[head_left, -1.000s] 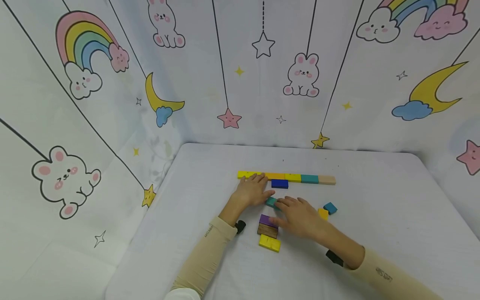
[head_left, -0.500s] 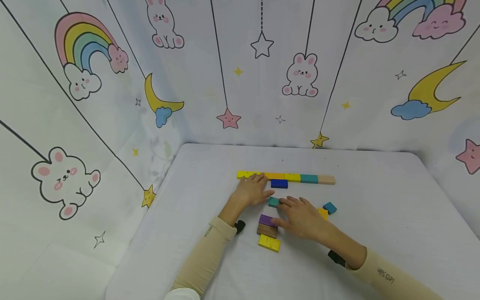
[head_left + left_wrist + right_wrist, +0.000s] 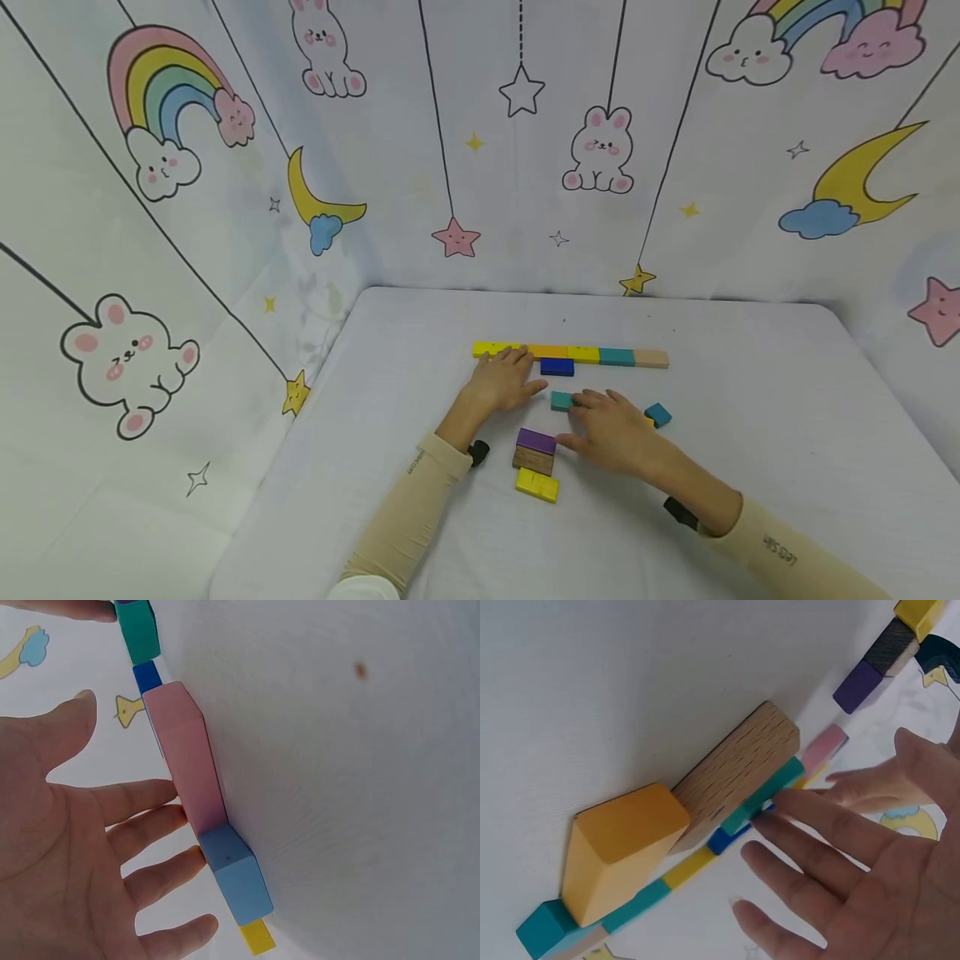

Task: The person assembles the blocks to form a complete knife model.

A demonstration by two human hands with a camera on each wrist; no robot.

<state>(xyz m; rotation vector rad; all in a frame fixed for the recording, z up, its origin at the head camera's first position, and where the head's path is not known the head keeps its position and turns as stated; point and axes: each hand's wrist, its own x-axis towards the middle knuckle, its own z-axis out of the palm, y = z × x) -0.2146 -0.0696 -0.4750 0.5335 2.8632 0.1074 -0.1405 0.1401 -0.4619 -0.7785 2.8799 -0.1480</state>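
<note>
My left hand [image 3: 498,385] lies with fingers spread at the near side of a long row of blocks. In the left wrist view its fingertips touch a pink block [image 3: 191,757] and a light blue block [image 3: 238,874], both covered by the hand in the head view. My right hand [image 3: 618,433], fingers extended, touches the right end of a small teal block [image 3: 562,401] between the hands. A dark blue block [image 3: 557,367] sits just beyond it, against the row. Under the right palm, the right wrist view shows a wooden block [image 3: 739,765] and an orange block [image 3: 626,847].
The row runs from a yellow block [image 3: 486,349] to a tan block [image 3: 651,358]. Nearer me are a purple block [image 3: 537,441], a brown block [image 3: 533,461] and a yellow block [image 3: 537,484]. A blue block [image 3: 657,415] lies right of the right hand.
The teal block has slid to the right and turned to lie roughly parallel with the row. My right hand has shifted right with it, its thumb leaving the purple block. The left hand stays put.
</note>
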